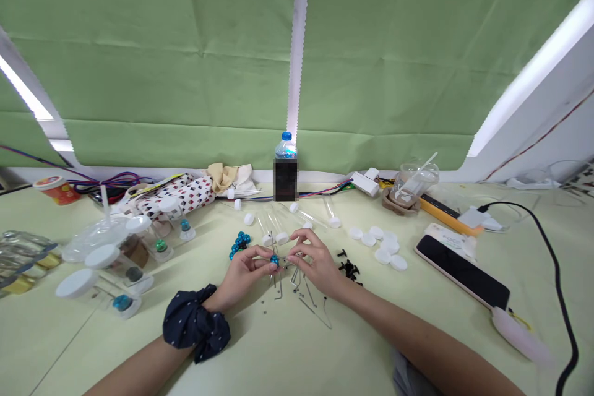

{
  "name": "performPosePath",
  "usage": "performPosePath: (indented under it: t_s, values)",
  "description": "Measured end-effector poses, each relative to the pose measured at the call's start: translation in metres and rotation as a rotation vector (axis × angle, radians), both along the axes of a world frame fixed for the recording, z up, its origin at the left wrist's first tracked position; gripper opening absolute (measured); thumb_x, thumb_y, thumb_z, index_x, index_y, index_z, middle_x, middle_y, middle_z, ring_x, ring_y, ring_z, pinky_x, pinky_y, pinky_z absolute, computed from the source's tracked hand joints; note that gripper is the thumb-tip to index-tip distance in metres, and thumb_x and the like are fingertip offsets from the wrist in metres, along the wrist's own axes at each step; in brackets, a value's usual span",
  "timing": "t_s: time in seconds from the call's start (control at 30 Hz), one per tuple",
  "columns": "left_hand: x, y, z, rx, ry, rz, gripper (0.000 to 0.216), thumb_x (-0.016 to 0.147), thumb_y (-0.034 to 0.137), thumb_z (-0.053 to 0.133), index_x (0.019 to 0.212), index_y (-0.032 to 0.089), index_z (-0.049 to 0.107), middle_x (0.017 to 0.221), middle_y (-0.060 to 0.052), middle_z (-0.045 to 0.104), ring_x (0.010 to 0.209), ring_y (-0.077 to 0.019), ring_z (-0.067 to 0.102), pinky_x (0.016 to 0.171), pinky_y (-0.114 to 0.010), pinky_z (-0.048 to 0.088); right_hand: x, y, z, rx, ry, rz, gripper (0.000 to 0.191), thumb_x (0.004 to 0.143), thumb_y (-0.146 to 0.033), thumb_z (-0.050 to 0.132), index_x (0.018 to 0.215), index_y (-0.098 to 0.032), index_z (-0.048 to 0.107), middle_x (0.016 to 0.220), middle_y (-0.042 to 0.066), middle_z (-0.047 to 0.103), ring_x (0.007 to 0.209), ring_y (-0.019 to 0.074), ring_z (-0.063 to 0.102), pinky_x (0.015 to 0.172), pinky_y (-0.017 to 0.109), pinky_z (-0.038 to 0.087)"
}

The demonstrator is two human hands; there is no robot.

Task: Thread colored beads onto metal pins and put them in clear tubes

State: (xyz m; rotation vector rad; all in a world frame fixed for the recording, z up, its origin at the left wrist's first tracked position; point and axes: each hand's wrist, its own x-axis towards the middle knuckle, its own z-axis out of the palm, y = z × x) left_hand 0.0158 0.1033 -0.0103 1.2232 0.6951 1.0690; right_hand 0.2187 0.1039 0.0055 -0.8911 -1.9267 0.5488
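My left hand (244, 275), with a dark dotted scrunchie (197, 323) on its wrist, pinches a small blue bead (275, 259) between thumb and fingers. My right hand (315, 263) meets it from the right, fingers closed on a thin metal piece I cannot make out, touching the bead. Both hover just above the pale green table (278, 352). A cluster of blue beads (240, 242) lies just behind the left hand. Bent metal wires (301, 297) lie under the hands. Small black screws (350, 269) are scattered right of the right hand.
Clear tubes with white caps (278, 229) and loose white caps (383, 247) lie behind the hands. Capped plastic jars (111, 266) stand at left. A phone (461, 269), a black cable (557, 284), a plastic cup (413, 185) and a water bottle (285, 164) sit farther back.
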Motion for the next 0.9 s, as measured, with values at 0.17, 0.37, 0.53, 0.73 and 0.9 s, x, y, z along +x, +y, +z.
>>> performPosePath:
  t_s: [0.17,0.37,0.53,0.73,0.9]
  values:
    - [0.0000,0.0004,-0.0019,0.011,0.011,0.014,0.014,0.072,0.015,0.070,0.082,0.014,0.062,0.090,-0.004,0.061,0.081,-0.0168,0.063,0.081,-0.042,0.054,-0.0032,-0.0037,0.0004,0.006,-0.045,-0.012,0.006,0.086,-0.017,0.051,0.083,-0.019,0.056,0.110,0.008,0.048,0.091,0.0175,0.052,0.081,0.033,0.045]
    - [0.0011,0.0006,-0.0032,0.031,0.025,0.004,0.013,0.072,0.015,0.070,0.083,0.014,0.062,0.092,-0.004,0.061,0.081,-0.0165,0.063,0.080,-0.039,0.053,-0.0075,-0.0073,0.0001,0.000,-0.070,-0.012,0.010,0.089,-0.017,0.043,0.085,-0.019,0.051,0.110,0.009,0.046,0.097,0.0188,0.052,0.083,0.033,0.044]
    - [0.0012,-0.0005,-0.0015,0.033,0.034,0.004,0.014,0.072,0.015,0.070,0.083,0.014,0.062,0.092,-0.004,0.061,0.081,-0.0164,0.064,0.077,-0.036,0.053,-0.0073,-0.0068,-0.0009,-0.007,-0.069,-0.004,0.011,0.089,-0.017,0.043,0.082,-0.019,0.051,0.109,0.010,0.046,0.098,0.0192,0.051,0.082,0.032,0.044]
    - [0.0015,-0.0012,0.0008,0.032,0.043,0.006,0.014,0.071,0.016,0.071,0.082,0.014,0.062,0.092,-0.005,0.061,0.079,-0.0163,0.064,0.073,-0.033,0.054,-0.0062,-0.0052,-0.0013,0.010,-0.049,0.004,0.010,0.088,-0.017,0.046,0.080,-0.019,0.052,0.108,0.009,0.047,0.085,0.0167,0.054,0.078,0.032,0.045]
    - [0.0019,-0.0012,0.0005,0.019,0.027,-0.017,0.014,0.071,0.016,0.071,0.081,0.014,0.061,0.092,-0.004,0.061,0.078,-0.0161,0.064,0.074,-0.034,0.053,-0.0060,-0.0046,-0.0009,0.027,-0.036,-0.001,0.010,0.085,-0.015,0.048,0.077,-0.018,0.052,0.109,0.009,0.047,0.086,0.0172,0.052,0.078,0.033,0.045]
